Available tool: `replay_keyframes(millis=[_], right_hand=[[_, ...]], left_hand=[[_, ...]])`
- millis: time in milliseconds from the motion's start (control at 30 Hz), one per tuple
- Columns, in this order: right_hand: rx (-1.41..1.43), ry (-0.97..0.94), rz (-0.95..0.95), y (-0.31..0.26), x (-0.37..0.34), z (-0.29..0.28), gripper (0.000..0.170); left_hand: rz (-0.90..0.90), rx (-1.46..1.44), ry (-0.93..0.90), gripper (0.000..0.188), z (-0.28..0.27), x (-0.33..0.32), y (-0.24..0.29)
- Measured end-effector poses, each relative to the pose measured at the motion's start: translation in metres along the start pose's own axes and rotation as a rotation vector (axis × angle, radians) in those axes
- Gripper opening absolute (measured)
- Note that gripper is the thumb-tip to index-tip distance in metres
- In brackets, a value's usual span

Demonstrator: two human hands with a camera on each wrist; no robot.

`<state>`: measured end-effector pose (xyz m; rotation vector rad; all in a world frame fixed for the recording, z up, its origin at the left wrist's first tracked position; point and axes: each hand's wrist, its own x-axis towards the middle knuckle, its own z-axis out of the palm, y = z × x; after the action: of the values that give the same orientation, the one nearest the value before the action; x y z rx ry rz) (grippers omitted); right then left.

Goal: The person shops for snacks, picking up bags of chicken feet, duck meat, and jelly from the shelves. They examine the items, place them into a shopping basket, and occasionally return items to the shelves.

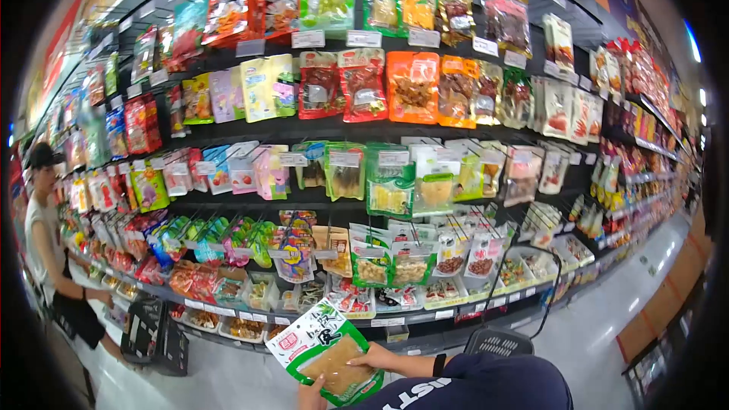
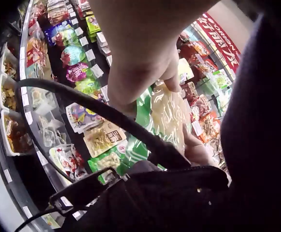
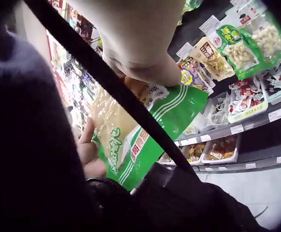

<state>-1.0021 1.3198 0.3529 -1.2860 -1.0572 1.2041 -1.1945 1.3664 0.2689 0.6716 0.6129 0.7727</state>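
A green-and-white snack bag (image 1: 334, 361) with a clear window, tan food showing through it, is held up in front of my body between both hands. My left hand (image 1: 310, 395) grips its lower left edge, thumb over the front. On the right side, my right hand (image 1: 372, 357) pinches the edge with the thumb on the window. In the left wrist view the left hand (image 2: 140, 79) comes down over the bag (image 2: 167, 113). The right wrist view has the right hand (image 3: 143, 67) at one edge of the bag (image 3: 140, 135), and the left hand's fingers (image 3: 89, 150) at another.
Racks of hanging snack bags (image 1: 410, 87) face me, with open bins (image 1: 448, 288) on the low shelf. A black shopping basket (image 1: 497, 342) is by my right arm. At left a person (image 1: 57, 258) stands near another black basket (image 1: 156, 338). Cardboard boxes (image 1: 661, 296) line the right.
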Motion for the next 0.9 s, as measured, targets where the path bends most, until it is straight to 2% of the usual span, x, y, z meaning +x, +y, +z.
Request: replay_keyframes(millis=[67, 100, 167, 200, 267, 300, 333, 367, 400, 433, 467, 500, 567, 600, 667, 800, 867, 900], right_hand=[[-0.100, -0.024, 0.082, -0.017, 0.012, 0.004, 0.031], [-0.064, 0.050, 0.074, -0.022, 0.019, 0.007, 0.031], [-0.159, 0.000, 0.110, -0.030, 0.032, 0.017, 0.032], [-0.183, 0.042, 0.113, -0.037, 0.034, 0.023, 0.033], [-0.150, 0.057, 0.044, -0.029, 0.045, 0.029, 0.036], [-0.199, 0.109, 0.022, -0.042, 0.042, 0.035, 0.036], [-0.333, 0.163, 0.156, -0.033, 0.048, 0.034, 0.034], [-0.298, 0.214, 0.094, -0.010, 0.056, 0.034, 0.031], [-0.207, 0.259, 0.146, 0.013, 0.061, 0.031, 0.030], [-0.128, 0.384, 0.094, 0.010, 0.058, 0.043, 0.027], [-0.034, 0.423, 0.154, 0.010, 0.057, 0.050, 0.025], [0.094, 0.438, 0.180, 0.007, 0.058, 0.058, 0.031], [0.196, 0.425, 0.156, 0.014, 0.065, 0.066, 0.036], [0.203, 0.422, 0.108, 0.019, 0.070, 0.070, 0.037], [0.219, 0.385, 0.102, 0.018, 0.083, 0.080, 0.039], [0.112, 0.278, 0.192, 0.022, 0.099, 0.096, 0.039], [0.043, 0.090, 0.222, 0.026, 0.110, 0.107, 0.045], [0.041, 0.058, 0.236, 0.026, 0.111, 0.112, 0.045]], left_hand=[[-0.072, 0.032, -0.065, 0.039, -0.005, 0.020, 0.023], [-0.048, 0.052, -0.106, 0.038, -0.006, 0.032, 0.038], [-0.005, 0.073, -0.188, 0.038, -0.006, 0.049, 0.060], [0.022, 0.067, -0.217, 0.038, -0.007, 0.055, 0.069], [0.103, 0.028, -0.235, 0.038, -0.009, 0.060, 0.084], [0.153, -0.004, -0.218, 0.039, -0.013, 0.058, 0.091], [0.090, 0.101, -0.213, 0.038, -0.016, 0.063, 0.098], [0.026, 0.182, -0.168, 0.038, -0.023, 0.071, 0.102], [0.074, 0.156, -0.302, 0.037, -0.031, 0.081, 0.098], [0.053, 0.245, -0.281, 0.033, -0.032, 0.086, 0.102], [0.081, 0.294, -0.259, 0.030, -0.038, 0.090, 0.099], [0.144, 0.343, -0.224, 0.027, -0.031, 0.083, 0.110], [0.093, 0.385, -0.278, 0.025, -0.041, 0.085, 0.122], [0.103, 0.369, -0.226, 0.025, -0.044, 0.084, 0.127], [0.162, 0.330, -0.247, 0.023, -0.052, 0.083, 0.137], [0.191, 0.267, -0.188, 0.025, -0.079, 0.072, 0.144], [0.158, 0.212, -0.168, 0.028, -0.100, 0.067, 0.150], [0.069, 0.242, -0.186, 0.028, -0.110, 0.071, 0.154]])
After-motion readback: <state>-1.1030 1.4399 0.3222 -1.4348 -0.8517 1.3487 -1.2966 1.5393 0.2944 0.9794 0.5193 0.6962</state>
